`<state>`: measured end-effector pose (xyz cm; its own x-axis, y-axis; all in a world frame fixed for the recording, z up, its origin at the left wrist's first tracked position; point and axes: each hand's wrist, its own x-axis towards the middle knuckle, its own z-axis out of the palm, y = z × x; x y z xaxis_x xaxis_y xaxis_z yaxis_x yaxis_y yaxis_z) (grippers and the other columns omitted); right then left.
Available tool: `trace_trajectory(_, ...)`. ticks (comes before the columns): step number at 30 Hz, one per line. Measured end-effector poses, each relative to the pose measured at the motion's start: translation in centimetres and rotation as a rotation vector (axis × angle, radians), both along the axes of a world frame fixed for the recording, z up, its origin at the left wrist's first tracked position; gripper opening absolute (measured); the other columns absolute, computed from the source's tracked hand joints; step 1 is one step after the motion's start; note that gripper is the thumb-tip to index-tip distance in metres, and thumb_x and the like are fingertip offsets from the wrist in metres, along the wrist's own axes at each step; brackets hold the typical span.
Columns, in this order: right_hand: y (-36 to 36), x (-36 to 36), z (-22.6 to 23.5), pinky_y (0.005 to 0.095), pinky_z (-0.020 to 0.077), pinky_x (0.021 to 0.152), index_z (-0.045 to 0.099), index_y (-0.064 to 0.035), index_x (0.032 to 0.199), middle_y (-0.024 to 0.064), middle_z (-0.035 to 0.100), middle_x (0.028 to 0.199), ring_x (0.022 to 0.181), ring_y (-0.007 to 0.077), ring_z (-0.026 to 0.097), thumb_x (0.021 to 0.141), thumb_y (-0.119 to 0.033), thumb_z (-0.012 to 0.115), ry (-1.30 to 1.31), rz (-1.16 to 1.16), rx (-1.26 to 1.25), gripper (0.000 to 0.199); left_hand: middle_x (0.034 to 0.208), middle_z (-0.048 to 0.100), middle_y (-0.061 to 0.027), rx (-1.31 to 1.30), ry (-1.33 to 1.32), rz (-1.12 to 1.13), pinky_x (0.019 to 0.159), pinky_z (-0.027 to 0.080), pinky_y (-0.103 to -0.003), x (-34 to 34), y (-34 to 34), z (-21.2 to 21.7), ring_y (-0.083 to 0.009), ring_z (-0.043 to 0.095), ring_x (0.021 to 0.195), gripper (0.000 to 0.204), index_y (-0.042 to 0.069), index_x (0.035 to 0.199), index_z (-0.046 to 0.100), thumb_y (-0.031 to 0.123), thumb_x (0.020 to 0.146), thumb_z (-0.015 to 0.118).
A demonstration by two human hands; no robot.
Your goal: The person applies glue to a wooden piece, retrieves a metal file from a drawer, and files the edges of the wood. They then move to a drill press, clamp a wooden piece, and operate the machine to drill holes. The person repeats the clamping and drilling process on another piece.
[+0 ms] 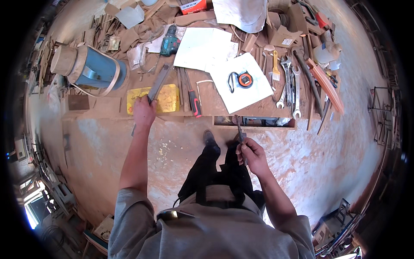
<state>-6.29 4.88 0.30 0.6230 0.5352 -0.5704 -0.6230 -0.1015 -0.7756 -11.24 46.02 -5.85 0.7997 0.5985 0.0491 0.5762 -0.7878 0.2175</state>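
A long, flat grey metal bar [159, 80] slants across a yellow rectangular container [169, 99], its middle hidden by the left hand [144, 111] closed around it. The right hand [253, 156] grips a slim dark metal tool [239, 125] of unclear kind, partly masked by that grip, near a shadowed brown wooden drawer [254, 128].

A blotchy, pale floor [319, 159] surrounds the brown workbench [210, 101].

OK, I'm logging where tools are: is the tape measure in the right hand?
No, the orange-and-black tape measure lies on a white sheet, apart from the right hand.
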Motion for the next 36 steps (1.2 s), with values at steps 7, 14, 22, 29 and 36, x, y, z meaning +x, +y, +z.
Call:
trace_trajectory(7, 2.8, 0.0, 0.7, 0.02, 0.0412, 0.049, 0.057, -0.0036, 0.101, 0.0004, 0.059, 0.077, 0.057, 0.006, 0.05, 0.097, -0.019, 0.047, 0.094, 0.039, 0.105, 0.019, 0.095, 0.06, -0.0148, 0.223, -0.171, -0.075, 0.074, 0.049, -0.041, 0.7, -1.8, 2.1, -0.029, 0.06, 0.085, 0.049, -0.002, 0.116, 0.058, 0.025, 0.078, 0.072)
trace_trajectory(14, 3.0, -0.2, 0.3, 0.021, 0.0375, 0.044, 0.052, -0.0015, 0.112, 0.0031, 0.059, 0.075, 0.053, 0.0075, 0.049, 0.098, -0.02, 0.045, 0.18, 0.091, 0.221, 0.024, 0.098, 0.065, -0.0051, -1.511, -0.158, 0.185, 0.066, 0.049, -0.025, 1.8, -15.4, 8.6, -0.0111, 0.061, 0.082, 0.025, 0.003, 0.112, 0.061, 0.009, 0.088, 0.061)
trace_trajectory(22, 2.4, -1.6, 0.1, 0.0203, 0.0342, 0.042, 0.055, -0.0012, 0.105, 0.0034, 0.055, 0.069, 0.047, 0.0074, 0.044, 0.099, -0.023, 0.044, 0.277, 0.153, 0.222, 0.025, 0.09, 0.065, -0.0035, -1.98, -0.222, 0.376, 0.062, 0.047, -0.025, -0.3, -19.1, 6.8, -0.0105, 0.061, 0.07, 0.01, 0.005, 0.097, 0.061, 0.008, 0.088, 0.061)
trace_trajectory(29, 2.7, -2.5, 0.0, 0.0201, 0.0365, 0.043, 0.056, -0.0046, 0.099, -0.0006, 0.052, 0.068, 0.051, 0.0049, 0.045, 0.099, -0.029, 0.046, 0.267, 0.299, 0.119, 0.026, 0.075, 0.059, 0.0002, -1.927, -0.542, 0.708, 0.055, 0.044, -0.022, -2.0, -20.4, 6.6, -0.0088, 0.053, 0.059, 0.005, 0.008, 0.09, 0.059, 0.012, 0.088, 0.062)
trace_trajectory(36, 0.9, -3.4, -1.7, 0.0196, 0.0393, 0.045, 0.057, -0.0044, 0.103, -0.0012, 0.053, 0.071, 0.053, 0.0047, 0.047, 0.098, -0.026, 0.046, 0.219, 0.268, 0.011, 0.024, 0.064, 0.05, 0.0018, -1.584, -0.627, 0.865, 0.044, 0.039, -0.022, -8.6, -11.8, 2.8, -0.008, 0.048, 0.051, 0.022, 0.012, 0.081, 0.057, 0.031, 0.091, 0.059)
